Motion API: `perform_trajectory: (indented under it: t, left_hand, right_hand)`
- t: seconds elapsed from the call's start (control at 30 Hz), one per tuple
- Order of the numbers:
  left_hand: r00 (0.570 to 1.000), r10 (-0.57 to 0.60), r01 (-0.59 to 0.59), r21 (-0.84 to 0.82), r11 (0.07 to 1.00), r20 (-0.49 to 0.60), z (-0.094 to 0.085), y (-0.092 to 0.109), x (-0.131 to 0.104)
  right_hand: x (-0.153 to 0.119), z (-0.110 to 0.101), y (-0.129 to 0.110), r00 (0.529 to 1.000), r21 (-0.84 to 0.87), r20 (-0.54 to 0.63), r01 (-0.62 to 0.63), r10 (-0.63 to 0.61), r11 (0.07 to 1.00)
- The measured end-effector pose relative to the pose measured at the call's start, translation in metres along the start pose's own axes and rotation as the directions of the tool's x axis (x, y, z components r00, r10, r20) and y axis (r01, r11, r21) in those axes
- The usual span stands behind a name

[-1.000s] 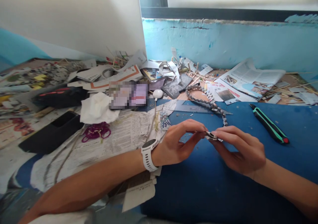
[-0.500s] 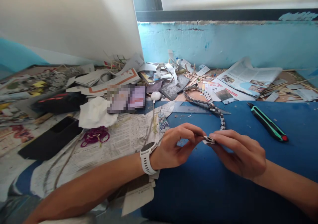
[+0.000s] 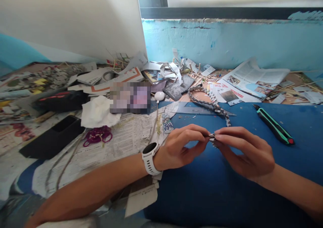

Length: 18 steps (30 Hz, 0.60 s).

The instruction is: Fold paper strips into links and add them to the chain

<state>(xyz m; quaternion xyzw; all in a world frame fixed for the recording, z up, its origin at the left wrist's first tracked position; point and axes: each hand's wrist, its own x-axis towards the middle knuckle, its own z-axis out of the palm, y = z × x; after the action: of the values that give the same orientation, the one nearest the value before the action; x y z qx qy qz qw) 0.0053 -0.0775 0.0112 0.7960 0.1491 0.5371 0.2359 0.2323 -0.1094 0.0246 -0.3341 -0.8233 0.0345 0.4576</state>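
Observation:
A chain of folded paper strips [image 3: 202, 102] curves over the blue table and runs behind my right hand [image 3: 248, 150]. Its near end shows between my fingertips, grey and white, small and folded. My left hand [image 3: 185, 147], with a white watch at the wrist, pinches this end from the left with thumb and forefinger. From the right, the thumb and fingers of my right hand close on the same end. The fingertips of both hands almost meet there. The part of the chain behind my right hand is hidden.
A green and black utility knife [image 3: 274, 125] lies to the right. A clear ruler [image 3: 184, 110] rests beyond my hands. Purple cord [image 3: 97, 136], a white tissue [image 3: 99, 112] and a black case [image 3: 52, 137] lie on newspaper at the left. Paper scraps and thin sticks line the back.
The folded paper end has turned between my fingertips, so its open top no longer shows. Both hands stay pinched on it, and the view has shifted slightly.

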Motion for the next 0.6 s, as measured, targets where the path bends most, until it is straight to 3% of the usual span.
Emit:
perform_trajectory:
  t: [0.2,0.37,0.6]
  left_hand:
    - [1.0,-0.024,0.024,0.013,1.0,0.017,0.001,-0.004,0.001]
    - [0.998,0.024,-0.032,0.123,0.992,0.062,0.0,-0.007,0.0]
    - [0.945,0.213,-0.27,0.227,0.936,0.246,-0.002,-0.012,0.0]
  right_hand:
    - [0.009,-0.003,-0.001,0.972,0.18,0.127,-0.221,0.2,0.959]
    - [0.012,-0.006,-0.006,0.87,0.321,0.276,-0.483,0.408,0.815]
    - [0.017,-0.008,-0.01,0.701,0.343,0.382,-0.713,0.603,0.612]
